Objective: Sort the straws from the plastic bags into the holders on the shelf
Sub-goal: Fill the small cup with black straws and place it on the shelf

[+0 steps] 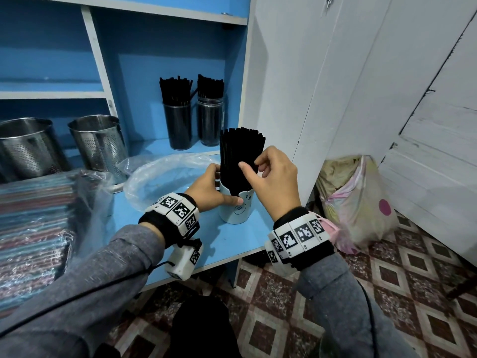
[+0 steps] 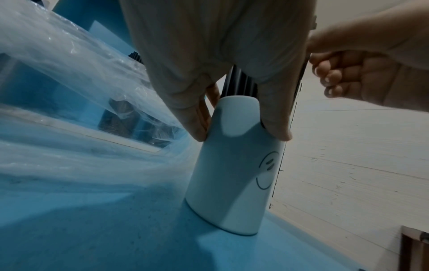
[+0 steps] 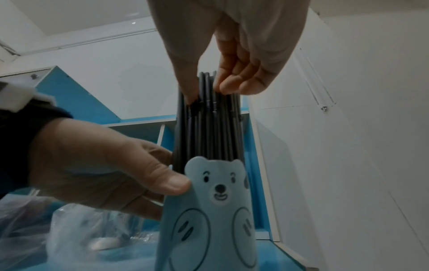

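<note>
A pale blue bear-faced holder stands near the right front corner of the blue shelf. A thick bundle of black straws stands upright in it. My left hand grips the holder's upper rim, thumb in front and fingers behind. My right hand is higher up and pinches the straws between thumb and curled fingers. The holder's inside is hidden.
Two dark holders full of black straws stand at the back of the shelf. Two perforated steel canisters stand left, behind a bag of coloured straws. An empty clear bag lies beside the holder. A white panel rises right.
</note>
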A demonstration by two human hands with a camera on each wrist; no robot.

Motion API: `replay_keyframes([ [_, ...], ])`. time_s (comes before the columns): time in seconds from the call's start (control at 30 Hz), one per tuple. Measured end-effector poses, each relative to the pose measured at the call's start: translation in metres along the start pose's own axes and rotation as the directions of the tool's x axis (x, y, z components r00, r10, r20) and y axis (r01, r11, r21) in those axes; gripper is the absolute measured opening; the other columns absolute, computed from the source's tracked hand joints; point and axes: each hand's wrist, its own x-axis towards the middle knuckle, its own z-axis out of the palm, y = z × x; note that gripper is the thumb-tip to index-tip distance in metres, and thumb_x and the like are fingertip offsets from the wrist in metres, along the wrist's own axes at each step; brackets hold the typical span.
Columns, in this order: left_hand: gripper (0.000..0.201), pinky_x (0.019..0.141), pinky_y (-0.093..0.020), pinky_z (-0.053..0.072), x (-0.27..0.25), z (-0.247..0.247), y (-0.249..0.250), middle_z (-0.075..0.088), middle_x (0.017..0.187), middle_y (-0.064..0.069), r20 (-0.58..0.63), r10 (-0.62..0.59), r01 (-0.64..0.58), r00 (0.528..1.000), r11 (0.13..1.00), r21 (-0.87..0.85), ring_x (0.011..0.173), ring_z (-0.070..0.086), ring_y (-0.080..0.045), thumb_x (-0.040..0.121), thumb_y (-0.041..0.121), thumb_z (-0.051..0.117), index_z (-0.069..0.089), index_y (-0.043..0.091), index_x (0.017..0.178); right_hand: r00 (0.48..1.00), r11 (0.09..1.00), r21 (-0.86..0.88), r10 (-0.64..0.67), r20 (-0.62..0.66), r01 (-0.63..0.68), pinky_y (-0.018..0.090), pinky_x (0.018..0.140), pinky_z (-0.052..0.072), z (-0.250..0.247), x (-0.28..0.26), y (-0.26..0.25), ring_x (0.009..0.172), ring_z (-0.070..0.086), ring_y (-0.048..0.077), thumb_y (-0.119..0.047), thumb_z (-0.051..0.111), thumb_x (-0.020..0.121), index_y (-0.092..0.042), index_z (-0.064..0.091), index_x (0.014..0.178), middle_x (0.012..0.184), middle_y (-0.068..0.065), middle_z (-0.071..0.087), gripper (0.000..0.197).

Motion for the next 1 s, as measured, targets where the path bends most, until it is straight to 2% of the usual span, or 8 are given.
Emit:
replay_keyframes([
  [0.13,0.073,0.085,-0.016,0.046,-0.003,-0.007,-0.001,0.057,0.121,0.008,0.013,-0.011,0.011,1.000,0.999,-0.031,0.110,0.056,-0.007,0.066,0.018,0.090,0.049,0.021,0.127,0.979,0.985,0.097,0.125,0.162,-0.142,0.010,0.080,0.039,-0.005,0.013,0.015,0.095,0.050,0.003,-0.051,0.083,0.067,-0.018,0.044,0.114,0.113,-0.004,0.049,0.069],
  [0.23,0.070,0.099,-0.032,0.049,-0.004,-0.017,0.001,0.059,0.123,-0.002,0.053,-0.053,0.055,0.997,0.998,-0.021,0.111,0.060,-0.017,0.070,0.015,0.087,0.052,0.016,0.130,0.886,0.969,0.087,0.175,0.429,-0.233,0.028,0.105,0.039,0.001,0.021,0.028,0.127,0.044,0.011,-0.054,0.085,0.060,-0.017,0.032,0.140,0.141,-0.002,0.041,0.103],
  [0.4,0.053,0.099,-0.034,0.050,-0.006,-0.031,0.004,0.058,0.110,-0.004,0.094,-0.084,0.088,0.992,0.995,-0.046,0.099,0.063,-0.018,0.077,0.008,0.081,0.057,0.012,0.124,0.710,0.938,0.082,0.196,0.677,-0.338,0.022,0.097,0.047,0.015,0.022,0.045,0.124,0.049,0.011,-0.038,0.092,0.059,-0.016,0.029,0.141,0.130,-0.010,0.047,0.106],
  [0.53,0.037,0.094,-0.027,0.050,-0.014,-0.035,0.004,0.065,0.105,-0.003,0.019,-0.044,0.045,0.999,0.999,-0.021,0.098,0.064,-0.016,0.083,0.014,0.076,0.062,0.008,0.117,0.762,0.933,0.095,0.222,0.608,-0.348,0.039,0.099,0.050,0.020,0.020,0.047,0.112,0.059,0.013,-0.031,0.092,0.059,-0.018,0.047,0.133,0.122,-0.006,0.061,0.087],
  [0.67,0.020,0.092,-0.028,0.050,-0.020,-0.054,0.005,0.065,0.106,-0.001,-0.236,0.025,-0.043,0.971,0.996,-0.073,0.101,0.063,-0.018,0.087,0.019,0.072,0.062,0.014,0.103,0.802,0.930,0.151,0.196,0.564,-0.334,0.025,0.084,0.055,0.009,0.035,0.032,0.101,0.065,0.008,-0.035,0.090,0.061,-0.021,0.055,0.123,0.113,-0.008,0.065,0.073],
  [0.77,0.031,0.098,-0.027,0.044,-0.018,-0.103,0.008,0.062,0.115,-0.001,-0.538,0.114,-0.117,0.835,0.993,0.029,0.109,0.057,-0.015,0.085,0.024,0.075,0.058,0.018,0.110,0.828,0.934,0.218,0.124,0.546,-0.283,0.010,0.069,0.050,0.004,0.064,0.003,0.089,0.065,-0.005,-0.037,0.089,0.060,-0.023,0.057,0.121,0.109,-0.012,0.066,0.070],
  [0.87,0.055,0.105,-0.029,0.039,-0.015,-0.165,0.006,0.054,0.125,-0.002,-0.734,0.136,-0.040,0.665,0.988,0.146,0.117,0.052,-0.017,0.078,0.031,0.080,0.054,0.016,0.124,0.852,0.919,0.286,0.092,0.515,-0.272,0.017,0.072,0.053,0.020,0.099,-0.029,0.090,0.067,-0.001,-0.039,0.090,0.059,-0.024,0.060,0.119,0.108,-0.012,0.067,0.068],
  [1.0,0.094,0.115,-0.035,0.030,-0.003,-0.218,-0.008,0.040,0.145,-0.012,-0.759,-0.081,0.263,0.646,0.957,0.122,0.136,0.038,-0.026,0.068,0.042,0.086,0.038,0.010,0.142,0.869,0.883,0.367,0.087,0.487,-0.294,0.029,0.076,0.057,0.077,0.139,-0.065,0.096,0.068,0.010,-0.034,0.090,0.058,-0.023,0.063,0.112,0.105,-0.008,0.071,0.061],
])
